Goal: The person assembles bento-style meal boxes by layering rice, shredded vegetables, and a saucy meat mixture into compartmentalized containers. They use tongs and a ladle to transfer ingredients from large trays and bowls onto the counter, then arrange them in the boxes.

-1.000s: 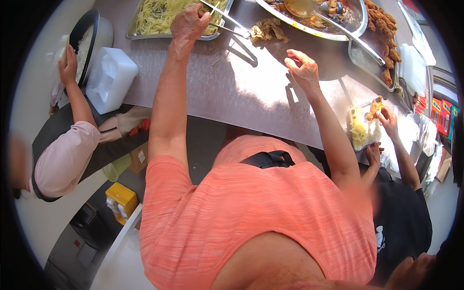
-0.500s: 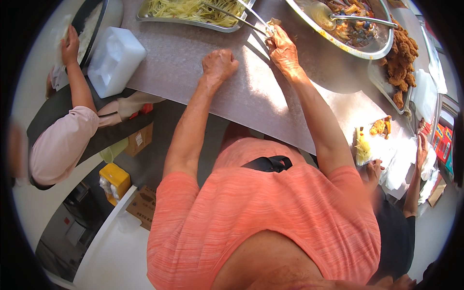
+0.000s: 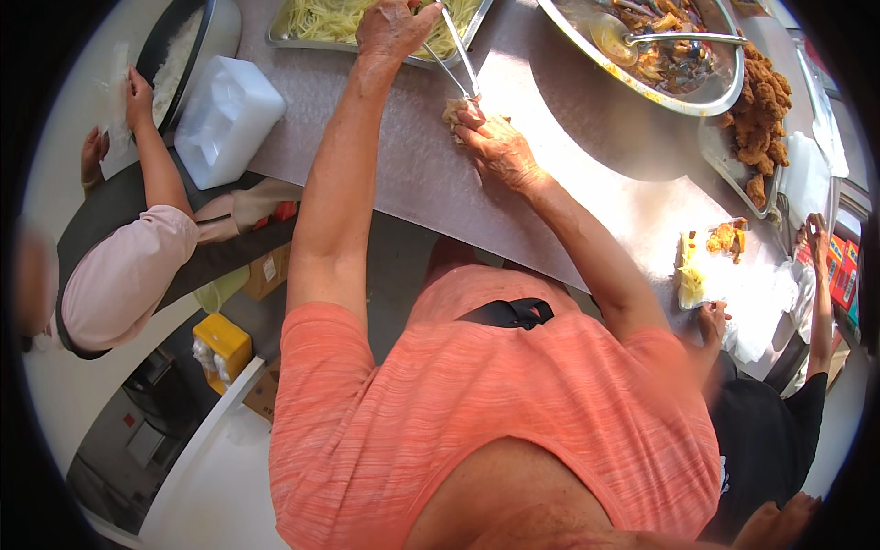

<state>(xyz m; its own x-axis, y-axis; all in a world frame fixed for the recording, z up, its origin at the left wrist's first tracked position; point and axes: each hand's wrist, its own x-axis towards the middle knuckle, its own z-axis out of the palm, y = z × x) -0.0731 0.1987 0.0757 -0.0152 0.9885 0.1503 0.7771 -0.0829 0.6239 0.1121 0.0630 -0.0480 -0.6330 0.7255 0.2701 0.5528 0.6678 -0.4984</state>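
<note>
My left hand [image 3: 392,29] is closed at the upper edge of the view, over a tray [image 3: 312,43] of pale yellow shreds. Its curled fingers meet the arms of metal tongs [image 3: 466,66]; the exact grip is partly hidden. The joined end of the tongs points toward me and reaches my right hand [image 3: 500,151]. That hand, lower on the table, has its fingers closed on a crumpled beige cloth [image 3: 453,117]. Whether its fingertips also grip the tongs' end is hard to make out.
At upper right stands a large metal basin [image 3: 632,78] of saucy food with a ladle [image 3: 687,38]. Fried pieces [image 3: 759,110] lie beside it, and a filled food box [image 3: 701,261] sits near a co-worker's hand [image 3: 713,321]. White plastic containers [image 3: 229,119] stand left, near another person.
My left hand has moved up from the table to the tongs. My right hand has come left and nearer with the cloth, and the tongs have turned more upright in view.
</note>
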